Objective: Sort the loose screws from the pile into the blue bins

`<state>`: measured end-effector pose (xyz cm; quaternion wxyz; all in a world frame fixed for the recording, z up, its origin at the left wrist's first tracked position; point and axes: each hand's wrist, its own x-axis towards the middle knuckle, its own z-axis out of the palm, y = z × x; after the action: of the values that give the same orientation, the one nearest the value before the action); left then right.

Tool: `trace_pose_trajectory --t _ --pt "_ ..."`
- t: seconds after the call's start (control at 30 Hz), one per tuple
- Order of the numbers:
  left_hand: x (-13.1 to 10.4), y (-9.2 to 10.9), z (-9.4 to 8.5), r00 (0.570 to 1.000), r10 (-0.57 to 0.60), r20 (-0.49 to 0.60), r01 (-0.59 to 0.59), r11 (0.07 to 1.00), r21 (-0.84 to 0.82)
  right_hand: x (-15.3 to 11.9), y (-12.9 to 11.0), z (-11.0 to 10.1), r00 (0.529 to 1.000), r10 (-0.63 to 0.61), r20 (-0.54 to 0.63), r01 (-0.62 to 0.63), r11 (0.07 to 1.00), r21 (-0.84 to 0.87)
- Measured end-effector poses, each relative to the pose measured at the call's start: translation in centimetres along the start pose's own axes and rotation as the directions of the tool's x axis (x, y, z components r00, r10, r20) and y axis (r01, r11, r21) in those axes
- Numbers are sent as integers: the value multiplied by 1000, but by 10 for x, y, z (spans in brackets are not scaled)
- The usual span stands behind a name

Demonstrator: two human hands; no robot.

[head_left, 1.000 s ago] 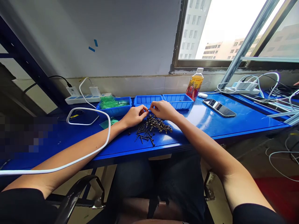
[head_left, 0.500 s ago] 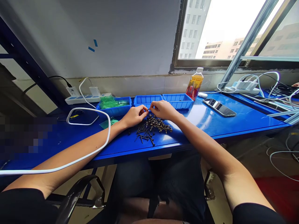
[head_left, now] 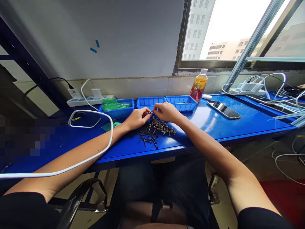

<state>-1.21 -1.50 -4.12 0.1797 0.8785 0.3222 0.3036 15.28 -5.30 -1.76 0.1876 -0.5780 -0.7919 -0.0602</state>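
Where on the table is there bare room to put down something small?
Bare table lies between the right forearm, the phone and the front edge; a narrow strip lies between the screws and that edge. It is crowded around the left hand and right hand, along the back with the boxes and bottle, and at the far right among cables.

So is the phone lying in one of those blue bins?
No, the smartphone lies flat on the blue tabletop, to the right of the bins and the drink bottle.

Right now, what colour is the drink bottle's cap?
It's a white plastic cap, clearest in head view.
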Motion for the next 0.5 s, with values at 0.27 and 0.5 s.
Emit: trace_pose_trajectory --t 0.27,0.5 --pt "0 0 -1 1000 -5 0 5 1000 4 0 0 0 1000 2 7 -2 1000 3" --pt "0 2 -1 1000 -16 4 16 1000 0 0 0 -1 1000 3 12 -3 1000 -4"
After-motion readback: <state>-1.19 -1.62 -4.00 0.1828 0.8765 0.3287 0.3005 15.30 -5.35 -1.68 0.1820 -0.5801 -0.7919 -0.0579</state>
